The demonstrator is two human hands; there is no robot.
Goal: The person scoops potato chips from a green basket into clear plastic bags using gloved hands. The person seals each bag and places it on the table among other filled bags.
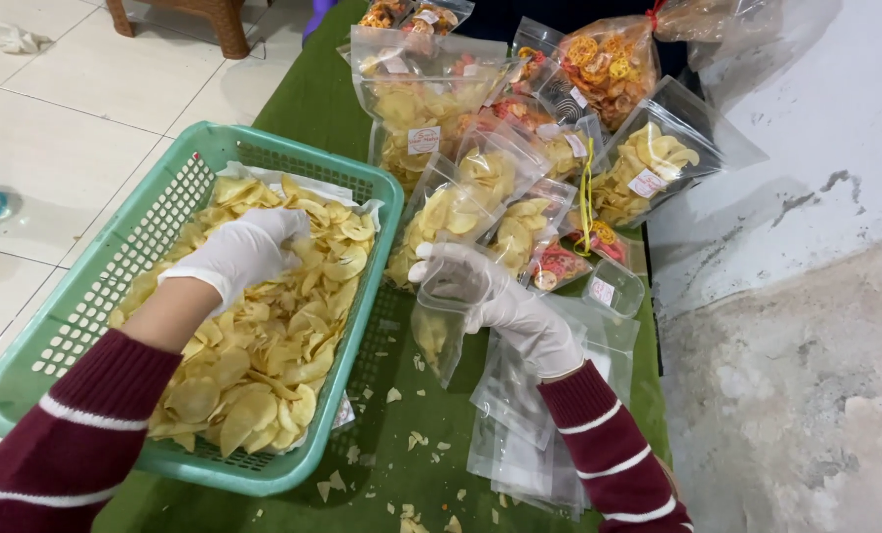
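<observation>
My left hand (248,249), in a white glove, reaches forward and down into the green basket (36,341), the maroon striped sleeve pushed back from the wrist. The fingers are bent and buried among the chips (263,345), closing on a bunch near the far end of the pile; how many I have caught there I cannot tell, since the fingertips are hidden among them. The chips fill the basket on a sheet of paper whose edge shows at the far rim.

My right hand (495,296), gloved too, sits just right of the basket above the green cloth (312,99). It grips the rim of a clear bag (439,331), thumb and fingers pinching the mouth so it gapes toward the basket. The bag hangs down from my hand, and a few chips lie in its bottom. It is near my left hand, with the basket wall between them.

Under my right wrist lies a stack of empty bags (515,434). Beyond my right hand, filled bags (480,188) of chips crowd the far part of the cloth. Crumbs (401,439) are scattered on the cloth beside the basket.
</observation>
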